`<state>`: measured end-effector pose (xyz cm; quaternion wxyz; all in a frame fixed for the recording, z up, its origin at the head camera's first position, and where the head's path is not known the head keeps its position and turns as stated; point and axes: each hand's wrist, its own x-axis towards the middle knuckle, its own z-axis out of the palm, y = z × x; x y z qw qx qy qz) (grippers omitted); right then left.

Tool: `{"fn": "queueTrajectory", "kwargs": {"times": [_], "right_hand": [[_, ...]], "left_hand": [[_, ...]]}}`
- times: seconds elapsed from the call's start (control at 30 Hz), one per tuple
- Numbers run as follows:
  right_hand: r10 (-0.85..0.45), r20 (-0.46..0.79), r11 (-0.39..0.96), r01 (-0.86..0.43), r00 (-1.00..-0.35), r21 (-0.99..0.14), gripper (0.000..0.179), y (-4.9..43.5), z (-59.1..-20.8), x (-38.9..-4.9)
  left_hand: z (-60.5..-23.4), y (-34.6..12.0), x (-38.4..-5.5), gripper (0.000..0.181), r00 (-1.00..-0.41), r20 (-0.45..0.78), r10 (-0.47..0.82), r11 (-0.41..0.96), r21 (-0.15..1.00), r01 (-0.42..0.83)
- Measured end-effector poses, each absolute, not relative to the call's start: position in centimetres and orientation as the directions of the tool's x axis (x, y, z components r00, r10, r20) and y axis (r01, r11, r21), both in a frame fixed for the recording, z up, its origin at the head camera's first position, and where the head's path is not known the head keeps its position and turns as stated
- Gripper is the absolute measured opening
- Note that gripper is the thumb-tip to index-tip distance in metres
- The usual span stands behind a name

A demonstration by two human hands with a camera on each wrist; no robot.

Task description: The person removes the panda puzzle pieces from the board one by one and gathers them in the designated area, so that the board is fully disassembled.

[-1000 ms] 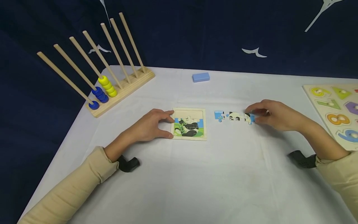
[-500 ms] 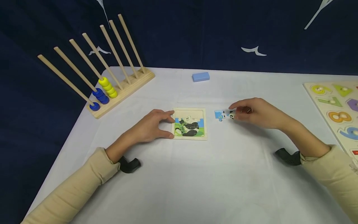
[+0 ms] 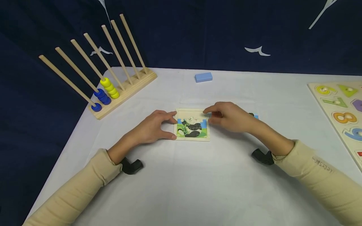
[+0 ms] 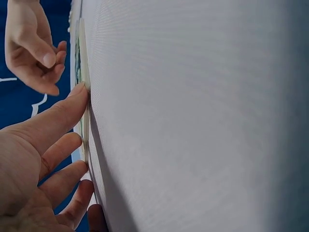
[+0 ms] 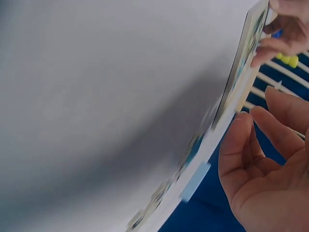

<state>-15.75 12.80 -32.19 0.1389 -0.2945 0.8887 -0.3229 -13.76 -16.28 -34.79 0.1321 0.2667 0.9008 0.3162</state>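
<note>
A square wooden panda jigsaw puzzle (image 3: 195,128) lies on the white table, its upper part bare wood. My left hand (image 3: 154,127) rests on its left edge, thumb at the near corner and fingers farther up. In the left wrist view the fingertips (image 4: 79,92) touch the side of the tray. My right hand (image 3: 233,117) hovers at the tray's right edge, thumb and index finger apart with nothing between them. One loose puzzle piece (image 3: 255,116) peeks out behind the right hand, which hides the others. In the right wrist view loose pieces (image 5: 190,150) lie in a row.
A wooden counting rack (image 3: 124,92) with pegs and blue and yellow beads stands back left. A light blue block (image 3: 203,77) lies at the back. A number-and-shape peg board (image 3: 329,108) lies at the right. A dark curtain (image 3: 198,34) hangs behind the table.
My right hand has moved left from the loose pieces to the right edge of the puzzle. The left hand has stayed at the left edge.
</note>
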Motion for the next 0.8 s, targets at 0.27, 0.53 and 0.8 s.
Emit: {"fn": "queueTrajectory", "kwargs": {"times": [0.27, 0.53, 0.8], "right_hand": [[-0.666, -0.076, 0.594, -0.467, -0.742, -0.655, 0.034, 9.9, -33.3, -15.3], [-0.705, -0.083, 0.586, -0.513, -0.704, -0.627, 0.020, 7.7, -33.5, -15.5], [-0.690, -0.104, 0.633, -0.527, -0.716, -0.567, 0.022, 6.1, -33.6, -15.6]], "left_hand": [[-35.1, -16.1, -13.7, 0.044, -0.816, -0.085, 0.571, 0.651, 0.652, 0.388], [-35.1, -16.2, -13.6, 0.042, -0.815, -0.060, 0.576, 0.640, 0.653, 0.404], [-34.7, -16.4, -13.7, 0.042, -0.813, -0.064, 0.578, 0.644, 0.647, 0.407]]}}
